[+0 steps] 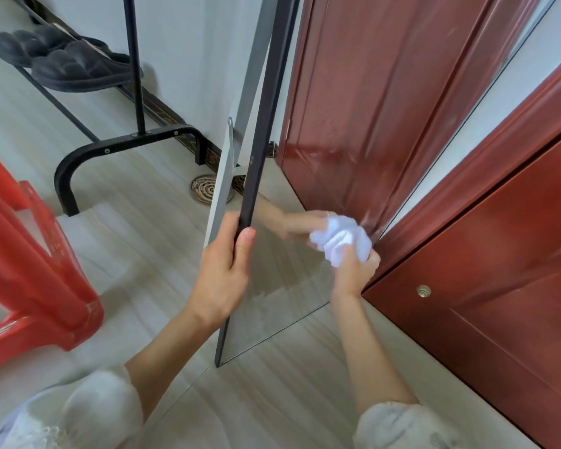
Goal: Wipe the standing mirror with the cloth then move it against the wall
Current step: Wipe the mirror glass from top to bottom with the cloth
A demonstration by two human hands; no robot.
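The standing mirror [282, 286] has a thin dark frame and stands on the floor, seen nearly edge-on, its glass reflecting the red door and floor. My left hand [219, 273] grips the mirror's left frame edge low down, thumb on the front. My right hand [353, 270] holds a bunched white cloth [340, 241] and presses it against the glass near the mirror's right edge. The cloth and hand are mirrored in the glass. The mirror's grey back and its folding stand leg [230, 147] show behind the frame.
A red wooden door [499, 286] stands close on the right. A black garment rack base [127, 147] with dark slippers [68, 59] is at the left rear, by the white wall [191, 59]. A red plastic stool [30, 254] stands left. A floor drain [208, 189] lies behind the mirror.
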